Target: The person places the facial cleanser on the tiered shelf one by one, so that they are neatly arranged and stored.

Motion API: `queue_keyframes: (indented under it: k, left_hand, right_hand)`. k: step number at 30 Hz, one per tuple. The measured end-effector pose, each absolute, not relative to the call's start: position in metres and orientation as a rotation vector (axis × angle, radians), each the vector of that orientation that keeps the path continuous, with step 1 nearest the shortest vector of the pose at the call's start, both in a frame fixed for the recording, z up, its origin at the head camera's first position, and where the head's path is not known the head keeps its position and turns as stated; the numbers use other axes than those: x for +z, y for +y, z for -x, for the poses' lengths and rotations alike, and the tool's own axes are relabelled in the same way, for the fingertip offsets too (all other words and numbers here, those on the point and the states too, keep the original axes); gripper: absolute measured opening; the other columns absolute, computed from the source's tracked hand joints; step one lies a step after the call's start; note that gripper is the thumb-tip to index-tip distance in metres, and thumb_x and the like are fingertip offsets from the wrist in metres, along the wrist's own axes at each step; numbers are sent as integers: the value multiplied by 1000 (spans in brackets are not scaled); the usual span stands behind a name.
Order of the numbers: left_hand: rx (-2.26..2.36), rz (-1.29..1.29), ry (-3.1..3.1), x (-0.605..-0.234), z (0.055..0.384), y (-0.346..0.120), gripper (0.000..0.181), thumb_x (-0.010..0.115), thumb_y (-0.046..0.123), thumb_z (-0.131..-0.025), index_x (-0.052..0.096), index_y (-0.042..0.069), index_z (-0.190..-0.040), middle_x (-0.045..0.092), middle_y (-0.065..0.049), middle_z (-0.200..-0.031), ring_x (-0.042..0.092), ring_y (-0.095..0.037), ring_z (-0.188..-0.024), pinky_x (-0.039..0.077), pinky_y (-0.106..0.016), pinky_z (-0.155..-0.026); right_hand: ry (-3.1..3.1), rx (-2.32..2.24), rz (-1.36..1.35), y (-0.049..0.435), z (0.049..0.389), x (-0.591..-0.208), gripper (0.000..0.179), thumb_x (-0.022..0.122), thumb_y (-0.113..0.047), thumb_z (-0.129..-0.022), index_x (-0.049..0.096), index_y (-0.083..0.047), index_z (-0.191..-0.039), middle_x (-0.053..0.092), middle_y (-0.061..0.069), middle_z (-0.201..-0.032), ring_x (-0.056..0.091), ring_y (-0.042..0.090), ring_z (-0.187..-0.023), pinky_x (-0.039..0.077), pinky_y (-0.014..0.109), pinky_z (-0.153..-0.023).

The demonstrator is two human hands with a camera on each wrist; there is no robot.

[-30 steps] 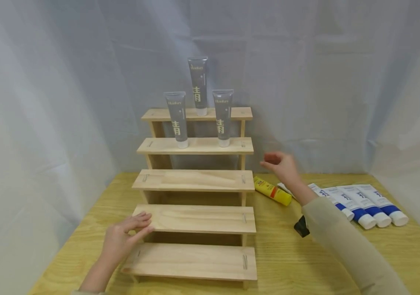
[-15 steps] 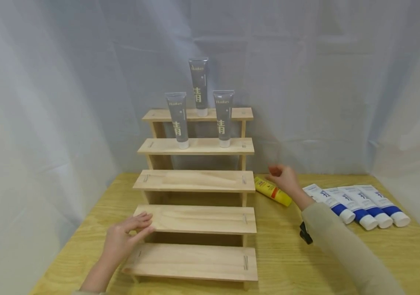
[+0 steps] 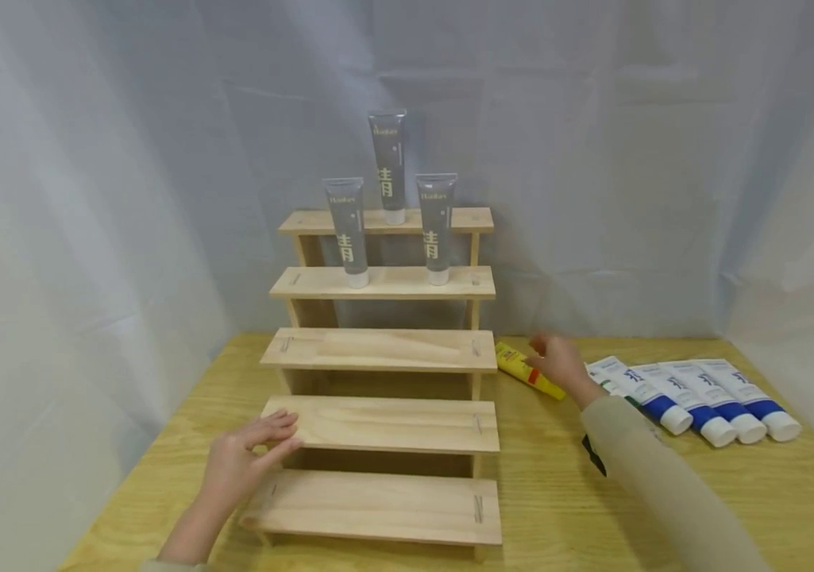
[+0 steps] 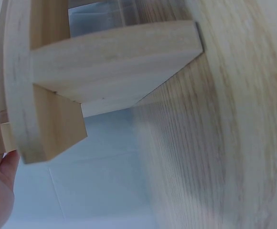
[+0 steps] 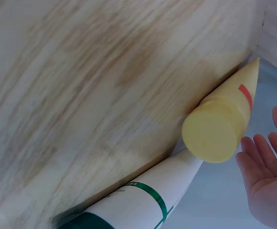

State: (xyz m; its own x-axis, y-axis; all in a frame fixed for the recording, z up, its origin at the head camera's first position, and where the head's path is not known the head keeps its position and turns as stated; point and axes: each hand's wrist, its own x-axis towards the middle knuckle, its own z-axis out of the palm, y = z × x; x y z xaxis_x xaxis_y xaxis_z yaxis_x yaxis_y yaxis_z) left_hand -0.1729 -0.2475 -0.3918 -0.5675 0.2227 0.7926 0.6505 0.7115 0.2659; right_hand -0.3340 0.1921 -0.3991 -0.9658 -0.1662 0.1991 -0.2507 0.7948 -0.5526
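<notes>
Your right hand (image 3: pixel 557 361), fingers loose and holding nothing, hovers at the yellow tube (image 3: pixel 521 367) lying on the table (image 3: pixel 557 492) beside the stepped rack (image 3: pixel 385 421). It looks light, soft; grasp mid-body.

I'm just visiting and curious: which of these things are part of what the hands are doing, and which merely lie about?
In hand:
right hand
yellow tube
left hand
stepped wooden rack

Lying about:
grey tubes
blue-and-white tubes
green-banded tube
</notes>
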Motion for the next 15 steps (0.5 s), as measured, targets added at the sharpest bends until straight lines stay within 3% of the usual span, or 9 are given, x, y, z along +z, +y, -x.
queue_keyframes:
  k: [5,15]
  left_hand:
    - [-712,659,-2142,-391,173,-248,25,80,3,-52,70,3,-75,68,-6,-86,64,-23,-81,36,-14,-89]
    - [-703,685,-2121,-392,173,-249,24,80,4,-53,70,3,-75,68,-7,-86,64,-23,-81,38,-11,-85]
  right_hand:
    - [-2893,757,-354,194,336,-403,29,62,-8,-82,55,11,-103,58,26,-99,54,36,-90,46,46,-78]
    - [-2967,599,-410,196,344,-412,31,63,-9,-80,57,11,-103,58,26,-100,54,38,-94,45,47,-80]
